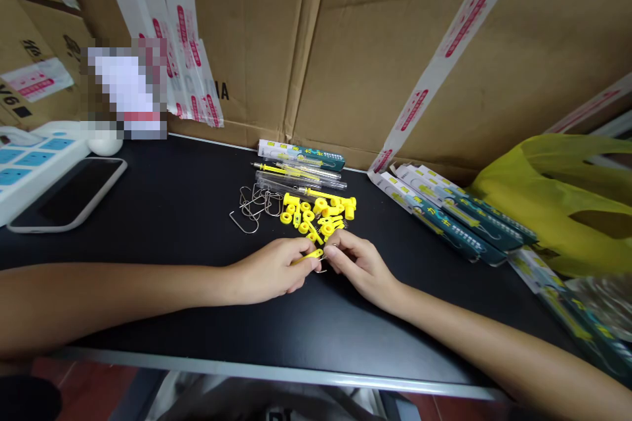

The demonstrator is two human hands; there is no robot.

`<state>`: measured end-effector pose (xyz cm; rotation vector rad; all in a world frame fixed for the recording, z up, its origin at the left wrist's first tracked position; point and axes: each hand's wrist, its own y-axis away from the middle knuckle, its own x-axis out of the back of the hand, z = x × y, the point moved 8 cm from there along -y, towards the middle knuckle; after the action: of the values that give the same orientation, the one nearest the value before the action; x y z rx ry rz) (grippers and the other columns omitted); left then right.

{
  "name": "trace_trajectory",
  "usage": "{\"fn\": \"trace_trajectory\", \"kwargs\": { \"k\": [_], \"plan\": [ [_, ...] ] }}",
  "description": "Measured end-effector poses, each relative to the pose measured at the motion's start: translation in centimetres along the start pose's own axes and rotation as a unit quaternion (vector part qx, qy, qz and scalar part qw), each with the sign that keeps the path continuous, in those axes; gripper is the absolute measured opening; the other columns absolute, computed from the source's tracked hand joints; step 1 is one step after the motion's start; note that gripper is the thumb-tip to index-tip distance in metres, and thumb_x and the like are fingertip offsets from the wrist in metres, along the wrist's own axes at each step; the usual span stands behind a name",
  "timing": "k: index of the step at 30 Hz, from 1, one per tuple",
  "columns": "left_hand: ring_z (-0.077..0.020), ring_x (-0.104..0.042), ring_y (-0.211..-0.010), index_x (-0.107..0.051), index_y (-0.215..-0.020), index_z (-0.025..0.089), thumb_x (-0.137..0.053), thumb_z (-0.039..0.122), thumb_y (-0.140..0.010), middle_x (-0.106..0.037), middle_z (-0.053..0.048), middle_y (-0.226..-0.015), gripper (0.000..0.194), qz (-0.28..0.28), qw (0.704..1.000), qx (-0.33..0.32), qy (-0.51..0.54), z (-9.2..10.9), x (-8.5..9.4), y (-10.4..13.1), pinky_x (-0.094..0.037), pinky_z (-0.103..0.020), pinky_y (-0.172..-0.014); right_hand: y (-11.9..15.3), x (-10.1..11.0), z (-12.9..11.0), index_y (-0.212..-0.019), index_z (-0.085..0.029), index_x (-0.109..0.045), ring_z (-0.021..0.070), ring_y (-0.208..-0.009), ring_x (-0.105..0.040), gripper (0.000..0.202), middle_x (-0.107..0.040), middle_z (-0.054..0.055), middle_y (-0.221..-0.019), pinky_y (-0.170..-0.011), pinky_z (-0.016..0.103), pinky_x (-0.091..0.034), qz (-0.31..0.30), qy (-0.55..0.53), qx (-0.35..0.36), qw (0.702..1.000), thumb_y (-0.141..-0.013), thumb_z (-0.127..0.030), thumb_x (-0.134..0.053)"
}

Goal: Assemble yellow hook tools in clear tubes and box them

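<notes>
My left hand (pixel 276 270), nearest the table's front edge along with the right, is closed, thumb and forefinger pinching a small yellow piece (pixel 315 254) whose holed tip projects toward my other hand. My right hand (pixel 358 266) has its fingertips drawn together on thin wire (pixel 322 271), a bent end of which shows just below, between the hands; whether wire and piece are joined I cannot tell. I judge the piece light, stiff and smooth, apt to slip, and best held by its flat sides behind the hole; the wire, springy and narrow, is best pinched close to its end.

Just beyond my fingertips: loose yellow parts (pixel 320 204), in a heap. Beyond my left hand, to the heap's left: bent wire hooks (pixel 247 232), tangled together. Farther out: clear tubes (pixel 303 182), some with yellow inside, and behind them a printed carton (pixel 301 154). Well to the right of my right hand: further cartons (pixel 447 214) and a yellow bag (pixel 518 171). Far left of my left hand: a phone (pixel 69 194), beside a power strip (pixel 29 177).
</notes>
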<state>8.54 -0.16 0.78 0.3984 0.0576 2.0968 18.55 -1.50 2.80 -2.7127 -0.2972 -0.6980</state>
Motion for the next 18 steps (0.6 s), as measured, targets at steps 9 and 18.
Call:
{"fn": "trace_trajectory", "kwargs": {
  "k": [9, 18],
  "plan": [
    [-0.0052, -0.038, -0.041, -0.047, -0.082, 0.017, -0.040, 0.036, -0.091, -0.045, 0.008, -0.052, 0.021, -0.005, 0.999, 0.004, -0.034, 0.09, 0.23, -0.02, -0.030, -0.016, -0.040, -0.36, -0.32, 0.42, -0.071, -0.018, -0.046, 0.0088, -0.056, -0.038, 0.024, -0.043, -0.004, -0.061, -0.054, 0.021, -0.033, -0.117, 0.016, -0.005, 0.993, -0.091, -0.032, -0.048],
    [-0.0058, -0.038, -0.040, -0.051, -0.086, 0.016, -0.035, 0.033, -0.091, -0.045, 0.007, -0.051, 0.023, -0.040, 0.995, 0.031, -0.084, -0.11, 0.14, -0.13, -0.030, -0.017, -0.041, -0.24, -0.44, 0.68, -0.071, -0.015, -0.052, 0.0089, -0.058, -0.039, 0.029, -0.045, -0.003, -0.062, -0.056, 0.021, -0.033, -0.128, 0.038, -0.005, 0.991, -0.090, -0.037, -0.050]
  ]
}}
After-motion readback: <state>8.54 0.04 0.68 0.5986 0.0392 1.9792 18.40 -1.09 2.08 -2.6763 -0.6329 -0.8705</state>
